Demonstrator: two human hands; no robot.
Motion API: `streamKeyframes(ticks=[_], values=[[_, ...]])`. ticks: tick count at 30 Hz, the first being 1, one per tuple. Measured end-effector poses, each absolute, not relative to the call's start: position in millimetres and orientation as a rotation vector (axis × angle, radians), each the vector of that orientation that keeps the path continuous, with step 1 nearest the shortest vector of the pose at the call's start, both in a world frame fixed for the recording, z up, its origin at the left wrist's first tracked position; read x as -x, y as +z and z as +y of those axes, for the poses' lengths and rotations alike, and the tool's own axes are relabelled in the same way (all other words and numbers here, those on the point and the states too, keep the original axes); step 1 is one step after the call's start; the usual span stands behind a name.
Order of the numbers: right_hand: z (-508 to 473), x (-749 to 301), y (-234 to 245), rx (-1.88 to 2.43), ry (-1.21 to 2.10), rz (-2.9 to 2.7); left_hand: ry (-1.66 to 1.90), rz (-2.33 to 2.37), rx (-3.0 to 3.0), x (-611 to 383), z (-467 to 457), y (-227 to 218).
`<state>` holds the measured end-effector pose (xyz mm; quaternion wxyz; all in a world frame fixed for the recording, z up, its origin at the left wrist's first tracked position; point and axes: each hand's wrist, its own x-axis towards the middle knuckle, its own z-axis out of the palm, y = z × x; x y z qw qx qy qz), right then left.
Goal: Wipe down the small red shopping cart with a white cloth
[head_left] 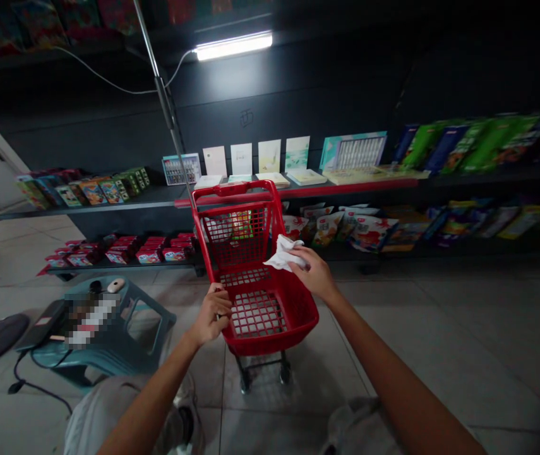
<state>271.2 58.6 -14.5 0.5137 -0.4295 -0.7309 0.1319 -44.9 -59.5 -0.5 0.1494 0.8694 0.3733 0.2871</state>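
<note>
A small red plastic shopping cart [270,316] stands on the tiled floor just in front of me. My left hand [213,314] grips the cart's near left rim, fingers curled over it. My right hand [314,270] hovers over the cart's right side and pinches a crumpled white cloth [282,252]. The basket floor is bare red grid. The cart's far panel faces the shelves.
Dark shelves [298,188] with cards, booklets and colourful packets run along the wall behind the cart. A teal plastic stool [149,325] with a phone and small items sits at my left. A metal pole [165,101] rises behind the cart. Open tiled floor lies to the right.
</note>
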Motion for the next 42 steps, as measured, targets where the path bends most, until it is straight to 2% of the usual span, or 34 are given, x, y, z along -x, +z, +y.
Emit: streamKeyframes(ticks=[4, 12, 16, 21, 27, 33, 36, 42], values=[[55.7, -275.7, -10.3, 1.030, 0.276, -1.709, 0.798, 1.122, -2.377, 48.9, -54.4, 8.2], [55.7, -275.8, -10.2, 1.072, 0.187, -1.633, 0.437, 1.341, -2.431, 42.2, -60.2, 42.5], [51.9, -274.7, -10.1, 1.106, 0.136, -1.624, 0.714, 1.381, -2.387, 49.0, -53.4, 43.6], [46.0, -275.6, -9.4, 1.104, 0.108, -1.626, 1.082, 1.552, -2.278, 65.7, -21.0, 19.3], [46.6, -272.6, -9.8, 1.113, 0.088, -1.650, 0.973, 1.555, -2.109, 66.1, -2.5, -6.1], [50.7, -272.9, -8.4, 1.151, 0.084, -1.679, 0.705, 1.897, -2.059, 58.2, -10.1, 21.6], [45.5, -271.8, -2.2, 1.191, 0.048, -1.735, 0.751, 1.961, -1.965, 55.6, -6.0, 26.1], [32.9, -242.1, 24.6, 1.156, -0.076, -1.807, 0.897, 1.699, -2.072, 58.9, -1.8, 8.5]])
